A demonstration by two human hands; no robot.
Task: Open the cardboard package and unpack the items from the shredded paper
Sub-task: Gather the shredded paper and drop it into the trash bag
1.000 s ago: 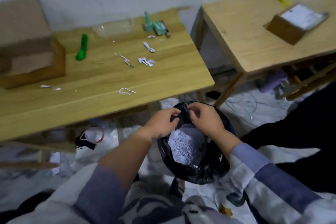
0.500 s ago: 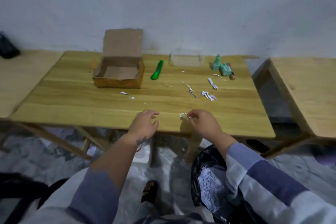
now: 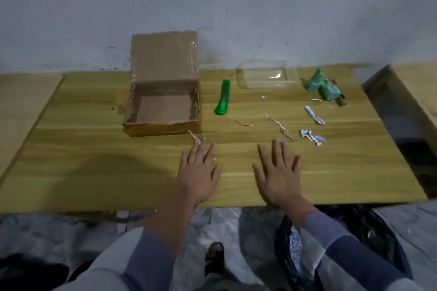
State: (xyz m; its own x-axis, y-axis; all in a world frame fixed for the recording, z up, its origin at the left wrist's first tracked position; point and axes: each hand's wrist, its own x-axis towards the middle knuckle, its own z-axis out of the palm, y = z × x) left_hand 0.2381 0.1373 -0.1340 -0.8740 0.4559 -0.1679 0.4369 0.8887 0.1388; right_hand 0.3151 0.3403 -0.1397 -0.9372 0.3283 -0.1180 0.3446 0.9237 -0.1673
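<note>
The brown cardboard box (image 3: 163, 111) stands open on the wooden table (image 3: 94, 172), lid flap up against the wall, its inside bare. My left hand (image 3: 199, 173) lies flat on the table in front of the box, fingers spread, holding nothing. My right hand (image 3: 279, 172) lies flat beside it, also empty. A few white shredded paper strips (image 3: 312, 136) are scattered right of my hands. Green wrapped items (image 3: 325, 86) sit at the back right. A green utility knife (image 3: 223, 100) lies right of the box.
A clear plastic container (image 3: 266, 75) stands by the wall. A black bag with shredded paper (image 3: 293, 243) sits on the floor under my right arm. Other wooden tables flank this one, left (image 3: 21, 99) and right (image 3: 416, 92).
My hands left the black bag on the floor, came up to the table's front edge, and now rest flat and spread on the tabletop. The view swung from the bag to the table.
</note>
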